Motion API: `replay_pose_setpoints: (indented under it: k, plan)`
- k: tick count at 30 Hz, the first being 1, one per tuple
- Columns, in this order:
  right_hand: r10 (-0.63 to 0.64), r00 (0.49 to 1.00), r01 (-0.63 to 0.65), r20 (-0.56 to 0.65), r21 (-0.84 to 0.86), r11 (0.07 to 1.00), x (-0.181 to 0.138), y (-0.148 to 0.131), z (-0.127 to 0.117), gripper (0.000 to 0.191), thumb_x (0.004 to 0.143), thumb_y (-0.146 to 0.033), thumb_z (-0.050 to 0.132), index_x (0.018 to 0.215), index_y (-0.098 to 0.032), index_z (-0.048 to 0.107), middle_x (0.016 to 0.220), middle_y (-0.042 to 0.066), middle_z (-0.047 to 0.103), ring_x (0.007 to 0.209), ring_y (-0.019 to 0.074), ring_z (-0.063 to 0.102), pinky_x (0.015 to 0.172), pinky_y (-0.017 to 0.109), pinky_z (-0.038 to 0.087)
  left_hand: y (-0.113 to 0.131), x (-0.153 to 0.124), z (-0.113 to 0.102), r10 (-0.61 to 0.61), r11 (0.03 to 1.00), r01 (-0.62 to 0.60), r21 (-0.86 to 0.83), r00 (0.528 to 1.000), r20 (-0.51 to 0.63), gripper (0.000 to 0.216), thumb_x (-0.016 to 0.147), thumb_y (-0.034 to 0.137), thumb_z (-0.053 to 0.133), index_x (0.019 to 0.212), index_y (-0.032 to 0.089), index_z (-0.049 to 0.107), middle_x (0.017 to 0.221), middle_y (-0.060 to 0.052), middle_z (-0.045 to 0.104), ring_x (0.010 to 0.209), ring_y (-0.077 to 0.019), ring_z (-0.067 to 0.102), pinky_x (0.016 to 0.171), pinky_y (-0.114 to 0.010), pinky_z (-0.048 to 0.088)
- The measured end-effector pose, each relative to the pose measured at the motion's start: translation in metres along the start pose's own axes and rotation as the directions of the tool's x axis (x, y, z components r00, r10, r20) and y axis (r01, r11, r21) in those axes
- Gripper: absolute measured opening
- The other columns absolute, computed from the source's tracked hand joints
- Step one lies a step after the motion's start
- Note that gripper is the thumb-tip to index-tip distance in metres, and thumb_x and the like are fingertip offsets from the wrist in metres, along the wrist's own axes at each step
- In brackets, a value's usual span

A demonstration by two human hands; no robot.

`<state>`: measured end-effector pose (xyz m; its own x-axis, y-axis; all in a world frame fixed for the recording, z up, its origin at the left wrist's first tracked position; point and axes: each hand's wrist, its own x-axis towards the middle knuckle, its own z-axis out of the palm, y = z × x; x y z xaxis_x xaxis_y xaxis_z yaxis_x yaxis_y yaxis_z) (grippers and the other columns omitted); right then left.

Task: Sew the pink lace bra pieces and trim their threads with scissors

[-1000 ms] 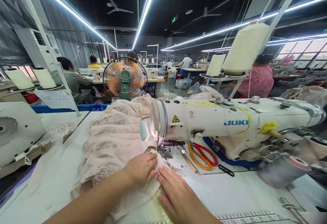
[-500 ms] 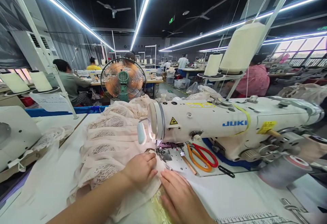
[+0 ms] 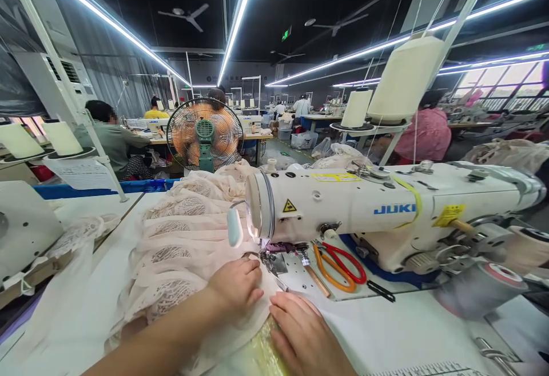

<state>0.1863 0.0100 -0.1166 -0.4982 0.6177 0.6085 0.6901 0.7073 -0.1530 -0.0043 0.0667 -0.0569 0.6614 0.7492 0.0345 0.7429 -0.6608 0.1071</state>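
Beige sheer fabric with lace panels (image 3: 171,253) lies in gathered folds left of the sewing machine (image 3: 343,199), its front edge under the lit needle area. Just in front of the presser foot (image 3: 265,256), my left hand (image 3: 237,284) presses on the fabric with fingers curled and close together. Lower and to the right, my right hand (image 3: 302,327) has its fingers together at the fabric's edge; its fingertips pinch or press that edge. Beneath its left side shows a shiny yellowish translucent strip (image 3: 268,347).
On the machine bed lie orange-and-red-handled scissors (image 3: 338,270) and a black clip-like tool (image 3: 381,291). A grey thread cone (image 3: 480,290) stands at right, a printed ruler scale (image 3: 429,369) runs along the front. Behind are a large fan (image 3: 205,133), thread cones (image 3: 405,82) and seated people.
My right hand has slid slightly toward me along the fabric edge. My left hand stays almost in place by the presser foot. The view has shifted a little.
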Motion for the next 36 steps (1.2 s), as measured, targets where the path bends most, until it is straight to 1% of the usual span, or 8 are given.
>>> replay_pose_setpoints:
  k: [5, 12, 18, 20, 22, 26, 30, 36]
  plan:
    - [-0.025, 0.996, 0.028, 0.082, -0.039, 0.999, -0.003, 0.005, 0.003, 0.033, 0.081, -0.017, 0.052, 0.113, -0.016, 0.058, 0.116, 0.011, 0.066, 0.105, 0.0275, 0.061, 0.09, 0.043, 0.05, -0.003, -0.001, 0.003, -0.001, 1.0, 0.001, -0.001, 1.0, -0.019, 0.036, 0.088, 0.03, 0.046, 0.119, 0.013, 0.055, 0.131, -0.014, 0.054, 0.117, -0.0278, 0.051, 0.1, -0.041, 0.042]
    - [0.008, 0.984, -0.008, 0.181, -0.002, 1.0, -0.001, 0.004, 0.007, 0.039, 0.079, -0.019, 0.053, 0.117, -0.013, 0.059, 0.125, 0.013, 0.061, 0.114, 0.0276, 0.057, 0.095, 0.039, 0.048, -0.014, 0.005, 0.001, 0.014, 1.0, -0.014, 0.003, 0.999, -0.045, 0.037, 0.087, 0.028, 0.046, 0.118, 0.01, 0.056, 0.13, -0.017, 0.054, 0.117, -0.0301, 0.051, 0.1, -0.043, 0.042]
    - [0.018, 0.979, -0.019, 0.204, 0.004, 1.0, 0.003, 0.001, 0.003, 0.041, 0.081, -0.024, 0.053, 0.119, -0.011, 0.059, 0.129, 0.015, 0.057, 0.117, 0.0285, 0.054, 0.097, 0.041, 0.047, 0.004, -0.002, -0.007, 0.099, 0.995, -0.099, -0.01, 0.995, -0.021, 0.028, 0.084, 0.023, 0.047, 0.106, 0.014, 0.062, 0.116, -0.013, 0.064, 0.106, -0.0261, 0.058, 0.096, -0.039, 0.045]
    - [0.03, 0.972, -0.036, 0.234, 0.023, 0.999, 0.003, 0.001, 0.003, 0.044, 0.081, -0.025, 0.053, 0.121, -0.009, 0.057, 0.129, 0.017, 0.056, 0.117, 0.0292, 0.054, 0.097, 0.042, 0.047, 0.011, -0.009, -0.004, 0.14, 0.99, -0.14, -0.016, 0.99, -0.002, 0.032, 0.081, 0.023, 0.052, 0.109, 0.013, 0.06, 0.116, -0.012, 0.064, 0.106, -0.026, 0.057, 0.098, -0.038, 0.044]
    - [0.045, 0.965, -0.055, 0.26, 0.03, 0.998, 0.004, 0.001, 0.003, 0.047, 0.081, -0.026, 0.052, 0.124, -0.006, 0.055, 0.13, 0.019, 0.054, 0.118, 0.0302, 0.053, 0.096, 0.044, 0.047, 0.012, -0.016, 0.002, 0.158, 0.987, -0.158, -0.013, 0.987, 0.01, 0.043, 0.078, 0.022, 0.054, 0.119, 0.01, 0.055, 0.123, -0.015, 0.06, 0.111, -0.028, 0.054, 0.1, -0.04, 0.042]
    - [0.037, 0.967, -0.043, 0.253, 0.02, 0.999, 0.004, 0.003, 0.002, 0.048, 0.082, -0.027, 0.052, 0.125, -0.006, 0.054, 0.131, 0.019, 0.053, 0.119, 0.0303, 0.052, 0.096, 0.044, 0.047, 0.0, -0.019, 0.009, 0.19, 0.982, -0.19, -0.008, 0.982, 0.004, 0.045, 0.082, 0.015, 0.046, 0.126, 0.011, 0.05, 0.131, -0.014, 0.055, 0.117, -0.0276, 0.052, 0.101, -0.043, 0.041]
    - [0.011, 0.962, -0.004, 0.274, -0.027, 1.0, 0.005, 0.003, -0.001, 0.049, 0.082, -0.026, 0.052, 0.127, -0.006, 0.053, 0.133, 0.017, 0.051, 0.121, 0.0286, 0.051, 0.096, 0.042, 0.048, -0.012, -0.011, 0.006, 0.24, 0.971, -0.24, 0.0, 0.971, -0.004, 0.037, 0.086, 0.016, 0.043, 0.122, 0.013, 0.054, 0.129, -0.011, 0.058, 0.117, -0.0266, 0.053, 0.099, -0.043, 0.042]
    - [-0.033, 0.95, 0.065, 0.309, -0.094, 0.993, 0.005, 0.004, 0.002, 0.048, 0.083, -0.028, 0.05, 0.124, -0.004, 0.055, 0.131, 0.018, 0.052, 0.118, 0.0324, 0.052, 0.089, 0.045, 0.052, -0.02, -0.002, 0.004, 0.279, 0.96, -0.278, 0.043, 0.96, -0.035, 0.029, 0.092, 0.018, 0.039, 0.113, 0.017, 0.059, 0.125, -0.009, 0.062, 0.111, -0.0243, 0.056, 0.096, -0.039, 0.045]
